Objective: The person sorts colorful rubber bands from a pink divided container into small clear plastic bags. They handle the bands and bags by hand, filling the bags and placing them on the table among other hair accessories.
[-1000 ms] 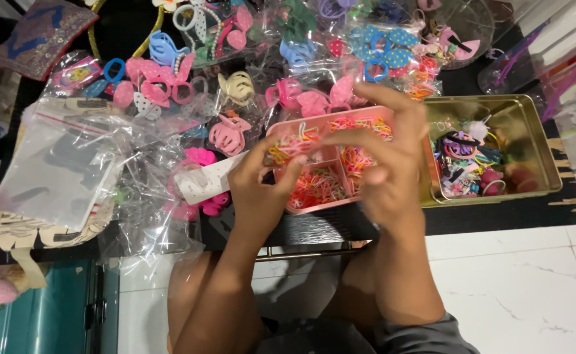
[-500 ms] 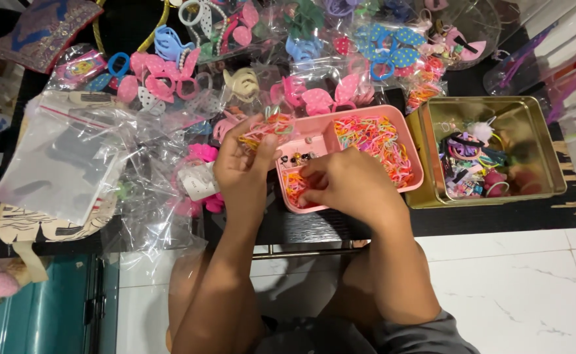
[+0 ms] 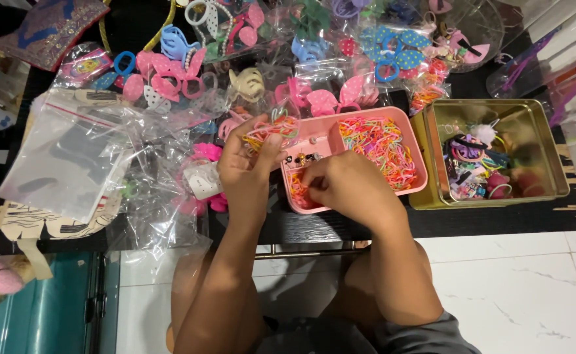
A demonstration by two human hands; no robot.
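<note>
We see clear plastic bags (image 3: 71,157) lying at the left. Our left hand (image 3: 245,167) grips a bunch of small colourful elastic bands (image 3: 271,128) over the pink tray (image 3: 340,134). Our right hand (image 3: 344,183) reaches into the tray's near-left compartment, fingers curled; their grip is hidden. A gold tin (image 3: 547,147) sits just right.

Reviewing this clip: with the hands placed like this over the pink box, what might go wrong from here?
The left hand pinches a loose bunch of small elastic bands above crinkled clear bags; some may slip off and get lost there. The right hand presses into the near compartment of the pink box, which sits close to the table's front edge, so it might tip or slide off.
</note>
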